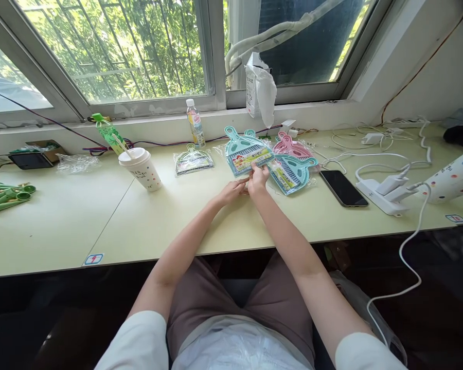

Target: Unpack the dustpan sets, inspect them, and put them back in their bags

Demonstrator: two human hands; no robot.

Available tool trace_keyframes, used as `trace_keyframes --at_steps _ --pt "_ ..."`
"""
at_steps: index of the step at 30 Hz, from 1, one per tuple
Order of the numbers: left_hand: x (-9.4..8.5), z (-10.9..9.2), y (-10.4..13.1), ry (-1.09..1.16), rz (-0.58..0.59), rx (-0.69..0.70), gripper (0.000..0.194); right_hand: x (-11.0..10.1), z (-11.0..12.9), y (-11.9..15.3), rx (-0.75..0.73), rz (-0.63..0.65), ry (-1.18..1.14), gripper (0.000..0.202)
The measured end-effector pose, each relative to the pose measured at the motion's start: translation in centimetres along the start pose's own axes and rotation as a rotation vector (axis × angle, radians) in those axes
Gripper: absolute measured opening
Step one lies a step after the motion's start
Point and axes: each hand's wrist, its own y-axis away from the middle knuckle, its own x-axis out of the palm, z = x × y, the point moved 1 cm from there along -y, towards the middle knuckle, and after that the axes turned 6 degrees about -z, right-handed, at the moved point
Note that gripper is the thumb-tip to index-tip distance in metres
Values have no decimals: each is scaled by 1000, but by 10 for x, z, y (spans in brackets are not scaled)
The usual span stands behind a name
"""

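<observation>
My right hand (258, 179) is closed on the lower edge of a teal mini dustpan and brush set (247, 153), thumb on top of its yellow printed label. This set is tilted up and wrapped in clear plastic. Just left of it, my left hand (232, 192) reaches in with fingers stretched out, their tips close to the right hand and the set's bottom edge. To the right lie another teal set (291, 172) and a pink set (293, 146), overlapping. A pale green wrapped set (193, 160) lies apart on the left.
On the table (170, 221) stand a paper cup (141, 169) with a straw and a drink bottle (195, 123). Right are a phone (343, 188), a power strip (384, 195), white cables and a lying cup (455, 174). Several green items (7, 198) lie far left.
</observation>
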Motion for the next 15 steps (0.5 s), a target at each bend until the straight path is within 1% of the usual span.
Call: trace_keyframes --at_steps 4,6,7,9,13,15 --pt "-3 -8 4 70 71 -95 50 1 3 -2 0 -14 -30 34" --pt "-9 -10 2 135 93 -148 52 1 2 -4 0 -13 -36 32" --pt "-13 -10 0 168 86 -152 52 1 1 -5 3 -7 -33 31" --pt "-23 -10 -5 240 20 -115 49 1 -2 -3 21 2 -26 31" --pt "-41 -9 -13 386 -251 13 42 6 -11 11 121 22 -61 38" --pt "-46 -9 -14 418 -340 22 37 9 -15 20 147 51 -67 40"
